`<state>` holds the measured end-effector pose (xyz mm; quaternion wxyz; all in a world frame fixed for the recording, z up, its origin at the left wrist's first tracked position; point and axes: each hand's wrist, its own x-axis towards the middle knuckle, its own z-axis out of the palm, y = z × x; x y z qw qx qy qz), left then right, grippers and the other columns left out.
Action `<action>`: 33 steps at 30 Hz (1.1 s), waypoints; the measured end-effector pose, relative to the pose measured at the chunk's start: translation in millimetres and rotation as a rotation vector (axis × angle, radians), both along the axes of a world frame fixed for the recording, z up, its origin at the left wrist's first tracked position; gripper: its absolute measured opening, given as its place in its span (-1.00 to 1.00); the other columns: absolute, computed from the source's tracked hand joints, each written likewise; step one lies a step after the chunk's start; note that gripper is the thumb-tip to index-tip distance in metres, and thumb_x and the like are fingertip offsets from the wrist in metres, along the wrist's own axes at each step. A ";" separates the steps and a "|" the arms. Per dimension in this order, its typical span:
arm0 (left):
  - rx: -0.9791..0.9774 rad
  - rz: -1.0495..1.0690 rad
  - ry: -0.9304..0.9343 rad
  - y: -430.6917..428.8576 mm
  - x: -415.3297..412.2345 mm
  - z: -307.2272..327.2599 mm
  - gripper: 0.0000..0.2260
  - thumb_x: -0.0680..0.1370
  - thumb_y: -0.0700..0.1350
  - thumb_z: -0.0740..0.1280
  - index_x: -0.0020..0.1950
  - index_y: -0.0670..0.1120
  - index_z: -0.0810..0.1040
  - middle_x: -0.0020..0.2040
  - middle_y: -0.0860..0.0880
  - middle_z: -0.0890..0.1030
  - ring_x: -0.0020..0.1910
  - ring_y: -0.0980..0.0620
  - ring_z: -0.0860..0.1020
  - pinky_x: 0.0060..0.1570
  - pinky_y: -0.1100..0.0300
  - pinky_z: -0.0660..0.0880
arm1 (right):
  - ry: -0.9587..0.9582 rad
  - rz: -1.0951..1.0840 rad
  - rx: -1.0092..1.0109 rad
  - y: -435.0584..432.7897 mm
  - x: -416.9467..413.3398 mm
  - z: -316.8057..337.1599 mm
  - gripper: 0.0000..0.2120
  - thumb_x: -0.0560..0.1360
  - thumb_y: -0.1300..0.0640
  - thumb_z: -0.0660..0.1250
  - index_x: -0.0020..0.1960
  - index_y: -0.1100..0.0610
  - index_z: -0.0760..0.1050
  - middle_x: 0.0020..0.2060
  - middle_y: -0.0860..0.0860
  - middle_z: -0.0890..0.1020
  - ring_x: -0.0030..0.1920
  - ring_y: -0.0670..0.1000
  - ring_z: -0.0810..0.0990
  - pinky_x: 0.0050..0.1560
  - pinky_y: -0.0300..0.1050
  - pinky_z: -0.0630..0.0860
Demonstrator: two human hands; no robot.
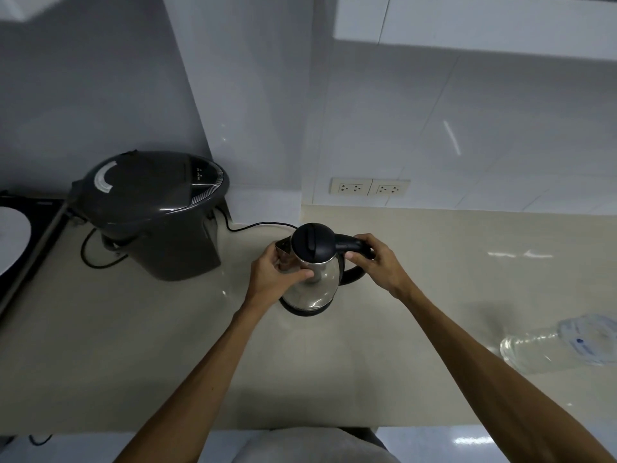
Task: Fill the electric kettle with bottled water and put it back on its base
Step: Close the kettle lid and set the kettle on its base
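Note:
A steel electric kettle (317, 285) with a black lid stands upright on its black base (302, 310) in the middle of the beige counter. The lid is down. My left hand (278, 275) presses against the kettle's left side below the spout, fingers wrapped on the body. My right hand (375, 259) grips the black handle at the top right. A clear plastic water bottle (561, 342) with a blue label lies on its side at the counter's right edge, apart from both hands.
A dark grey hot-water dispenser (150, 212) stands at the back left, its black cord (260, 226) running across the counter toward the kettle. Two wall sockets (369, 188) sit above the counter (133, 345). A black stove edge (30, 248) borders the far left.

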<state>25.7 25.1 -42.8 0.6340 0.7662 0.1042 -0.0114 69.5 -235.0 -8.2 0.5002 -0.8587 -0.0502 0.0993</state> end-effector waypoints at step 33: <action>0.020 -0.034 0.062 -3.4 -18.7 0.2 -0.41 0.35 -0.13 0.71 0.22 0.20 0.50 0.18 0.10 0.69 0.19 0.17 0.65 0.38 0.04 0.57 | -0.537 -0.054 -0.865 35.4 -56.8 8.5 -0.60 0.51 0.09 0.26 0.28 0.26 0.51 0.14 0.18 0.58 0.18 0.24 0.52 0.10 0.14 0.50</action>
